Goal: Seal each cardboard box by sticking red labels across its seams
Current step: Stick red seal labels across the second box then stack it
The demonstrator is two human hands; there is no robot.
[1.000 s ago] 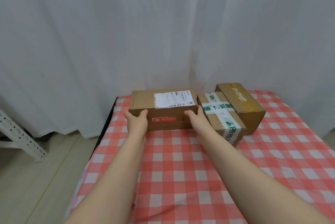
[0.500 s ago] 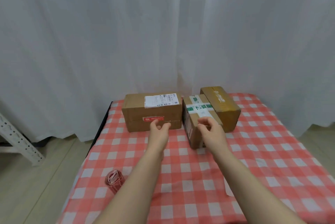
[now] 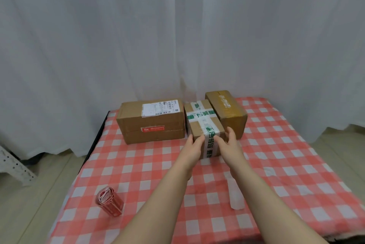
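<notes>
Three cardboard boxes stand at the far side of the checked table. The left box (image 3: pixel 151 123) carries a white shipping label and a red label (image 3: pixel 153 129) across its front seam. The middle box (image 3: pixel 203 123) is crossed with white and green tape. My left hand (image 3: pixel 192 147) holds its near left corner and my right hand (image 3: pixel 230 143) holds its near right corner, fingers curled over the top edge. The right box (image 3: pixel 227 111) is plain brown and touches the middle one. A roll of red labels (image 3: pixel 109 201) lies near the table's front left.
The table has a red and white checked cloth (image 3: pixel 276 164). A small white strip (image 3: pixel 235 194) lies on it under my right forearm. White curtains (image 3: pixel 177 36) hang behind. A white metal rack (image 3: pixel 11 164) stands on the floor at the left.
Both hands left the left box with the red label and moved right onto the near end of the taped middle box. The view tilted down, bringing the label roll into sight.
</notes>
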